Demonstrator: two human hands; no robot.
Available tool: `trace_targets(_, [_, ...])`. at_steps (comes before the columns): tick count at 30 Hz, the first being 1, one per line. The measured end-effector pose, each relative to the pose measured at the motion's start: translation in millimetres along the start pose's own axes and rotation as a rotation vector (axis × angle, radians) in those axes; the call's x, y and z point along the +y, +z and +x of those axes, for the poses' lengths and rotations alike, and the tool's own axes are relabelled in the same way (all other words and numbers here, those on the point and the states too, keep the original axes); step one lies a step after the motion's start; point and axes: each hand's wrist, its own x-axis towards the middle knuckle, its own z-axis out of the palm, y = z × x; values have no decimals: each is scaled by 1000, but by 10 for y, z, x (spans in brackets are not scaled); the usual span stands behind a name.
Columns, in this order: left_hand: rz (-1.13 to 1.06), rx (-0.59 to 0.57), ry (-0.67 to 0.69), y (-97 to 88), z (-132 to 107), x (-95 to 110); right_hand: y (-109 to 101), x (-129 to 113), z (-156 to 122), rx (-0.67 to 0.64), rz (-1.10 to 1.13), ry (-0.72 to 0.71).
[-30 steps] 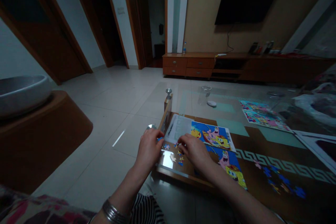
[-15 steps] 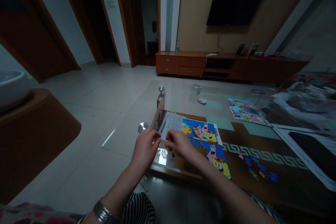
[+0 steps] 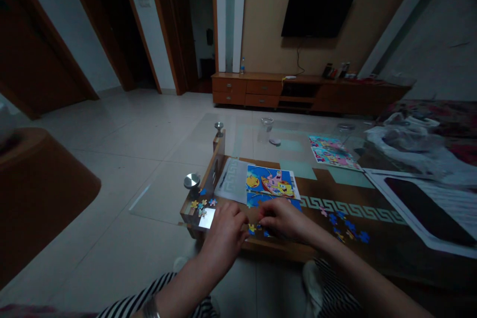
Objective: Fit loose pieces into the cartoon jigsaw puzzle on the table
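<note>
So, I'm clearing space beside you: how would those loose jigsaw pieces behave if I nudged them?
The loose jigsaw pieces look thin and flat, so probably light, fairly stiff and unlikely to roll. Pushed across the glossy table, they would likely slide and scatter easily.

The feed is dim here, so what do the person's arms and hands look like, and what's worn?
The left hand and right hand are bare, ungloved. A silver bangle circles the left forearm; dark-and-white striped fabric shows beside the arms, sleeve or other clothing I cannot tell.
</note>
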Motion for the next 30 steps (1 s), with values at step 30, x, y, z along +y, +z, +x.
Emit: trace_targets(30, [32, -63, -8, 70, 10, 80, 70, 48, -8, 149, -2, -50])
